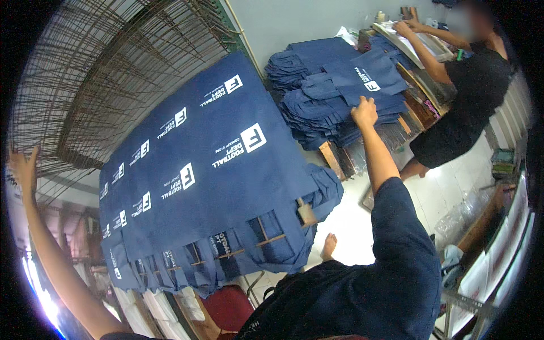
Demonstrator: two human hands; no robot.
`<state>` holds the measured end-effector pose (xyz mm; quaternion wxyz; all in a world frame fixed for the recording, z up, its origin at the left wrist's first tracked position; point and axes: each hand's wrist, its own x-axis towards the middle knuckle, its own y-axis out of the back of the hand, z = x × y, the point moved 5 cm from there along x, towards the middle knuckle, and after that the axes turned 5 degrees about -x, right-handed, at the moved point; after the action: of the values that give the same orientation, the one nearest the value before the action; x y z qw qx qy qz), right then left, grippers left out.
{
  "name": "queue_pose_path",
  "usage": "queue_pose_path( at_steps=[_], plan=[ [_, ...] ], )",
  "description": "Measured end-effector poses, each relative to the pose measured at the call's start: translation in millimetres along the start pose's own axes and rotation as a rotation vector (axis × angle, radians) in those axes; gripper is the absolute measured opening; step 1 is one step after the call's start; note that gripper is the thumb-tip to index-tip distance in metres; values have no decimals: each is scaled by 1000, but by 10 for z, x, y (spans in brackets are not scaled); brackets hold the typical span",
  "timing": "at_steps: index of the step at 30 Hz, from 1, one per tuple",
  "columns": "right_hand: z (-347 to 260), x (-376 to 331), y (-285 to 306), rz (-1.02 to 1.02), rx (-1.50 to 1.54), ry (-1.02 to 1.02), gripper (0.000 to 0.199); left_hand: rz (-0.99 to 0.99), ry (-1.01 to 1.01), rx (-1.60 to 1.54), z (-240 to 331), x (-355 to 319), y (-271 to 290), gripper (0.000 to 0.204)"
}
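Navy printed fabric (347,79) — atop pile (309,110), just beyond right hand (365,113).

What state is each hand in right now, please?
Left hand: at the wire rack; grip cannot be told.
Right hand: curled at a navy cloth; firm hold cannot be told.

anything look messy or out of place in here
No obvious spill. The printed navy cloth lies mostly smooth on top but hangs in uneven folds along its near edge, which looks untidy. The clear plastic at right looks crumpled, perhaps discarded.
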<state>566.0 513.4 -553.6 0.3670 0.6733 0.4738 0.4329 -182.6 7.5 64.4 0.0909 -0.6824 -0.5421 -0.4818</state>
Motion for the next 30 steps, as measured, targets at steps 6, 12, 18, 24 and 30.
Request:
queue_pose_path(
  at_steps=[6,12,18,24,30],
  plan=[
    [-769,323,-606,-149,-144,245,33,38,-72,21,-84,-39,401,105],
    [-914,539,-940,-133,-195,329,25,19,53,39,126,-266,531,105],
    [-682,64,-216,134,308,462,31,-1,45,64,106,-230,502,103],
    [181,-915,302,323,418,309,46,-37,62,91,159,-159,400,100],
    [1608,-833,-1066,-70,1876,-963,67,15,29,69,236,64,395,98]
  ],
)
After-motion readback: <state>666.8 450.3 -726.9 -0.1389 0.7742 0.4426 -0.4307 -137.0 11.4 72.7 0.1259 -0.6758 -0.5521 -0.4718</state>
